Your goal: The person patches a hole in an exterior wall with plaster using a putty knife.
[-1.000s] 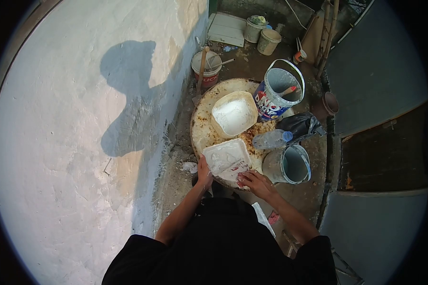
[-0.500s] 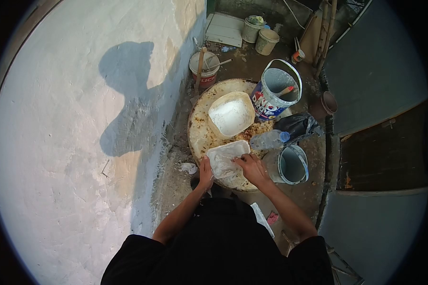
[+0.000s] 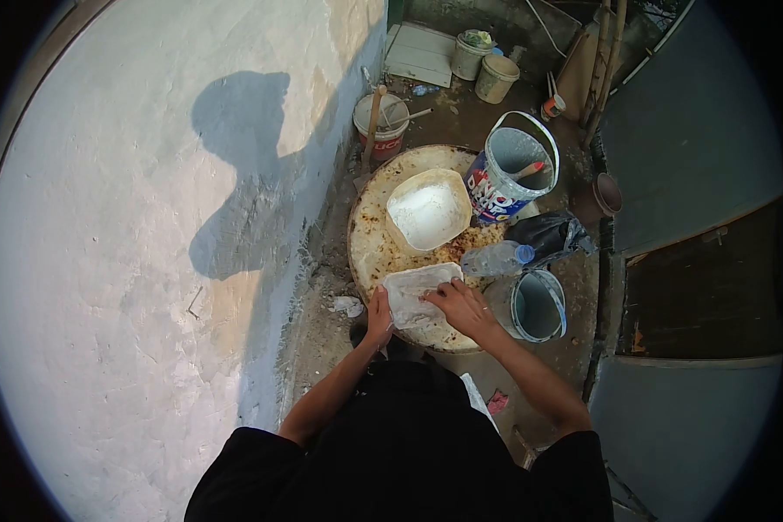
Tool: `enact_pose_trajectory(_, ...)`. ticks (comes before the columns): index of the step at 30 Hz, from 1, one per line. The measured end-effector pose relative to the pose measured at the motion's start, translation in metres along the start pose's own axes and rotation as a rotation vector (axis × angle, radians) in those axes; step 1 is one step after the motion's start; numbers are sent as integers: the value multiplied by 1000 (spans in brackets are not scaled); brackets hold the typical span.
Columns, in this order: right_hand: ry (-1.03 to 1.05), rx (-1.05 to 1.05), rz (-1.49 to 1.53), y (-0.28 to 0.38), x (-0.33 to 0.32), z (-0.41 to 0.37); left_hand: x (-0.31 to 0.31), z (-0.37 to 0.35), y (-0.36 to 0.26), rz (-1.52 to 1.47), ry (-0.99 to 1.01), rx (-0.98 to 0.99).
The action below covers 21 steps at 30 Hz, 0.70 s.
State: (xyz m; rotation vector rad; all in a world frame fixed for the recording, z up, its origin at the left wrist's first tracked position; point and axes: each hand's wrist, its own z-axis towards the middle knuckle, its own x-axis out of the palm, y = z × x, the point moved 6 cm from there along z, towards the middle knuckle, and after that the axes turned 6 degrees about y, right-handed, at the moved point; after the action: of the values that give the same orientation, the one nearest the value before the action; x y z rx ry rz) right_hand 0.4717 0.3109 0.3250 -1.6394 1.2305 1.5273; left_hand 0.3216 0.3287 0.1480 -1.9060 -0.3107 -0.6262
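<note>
A shallow whitish tub point(image 3: 416, 283), its inside coated with pale residue, rests at the near edge of a round stained tabletop point(image 3: 370, 248). My left hand point(image 3: 379, 318) grips the tub's left rim. Over the tub's inside, my right hand point(image 3: 461, 306) has its fingers drawn together at the bottom; whatever lies between them, if anything, is too small to make out. Just beyond sits a cream tub of white powder point(image 3: 426, 213). A clear plastic bottle with a blue cap point(image 3: 496, 258) lies to the right, close to my right hand.
A tall printed bucket point(image 3: 513, 170) holding a red-tipped tool stands at the back right. Beside the bottle are a black plastic bag point(image 3: 548, 239) and a grey bucket point(image 3: 538, 304). A white bucket with sticks point(image 3: 381, 126) stands by the plastered wall point(image 3: 130, 287) on the left.
My right hand has shifted slightly within the tub, its fingers still together. My left hand keeps its hold on the rim. The whole view has moved a little to the right.
</note>
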Motion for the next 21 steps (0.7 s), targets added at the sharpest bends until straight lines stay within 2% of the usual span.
enact_pose_trajectory(2,-50,72,-35,-2,-6,8,1,1,6,-11,18,-1)
enact_pose_trajectory(9,-4,-130,-34,23,7,4,2,2,1,-62,10,1)
enact_pose_trajectory(12,108,-170,-38,25,10,-4,1,3,1,-81,6,-18)
enact_pose_trajectory(18,-70,74,-58,5,-19,-4,4,4,6,-102,36,-2)
enact_pose_trajectory(21,-54,90,-145,11,-18,1,8,1,11,-168,23,-55)
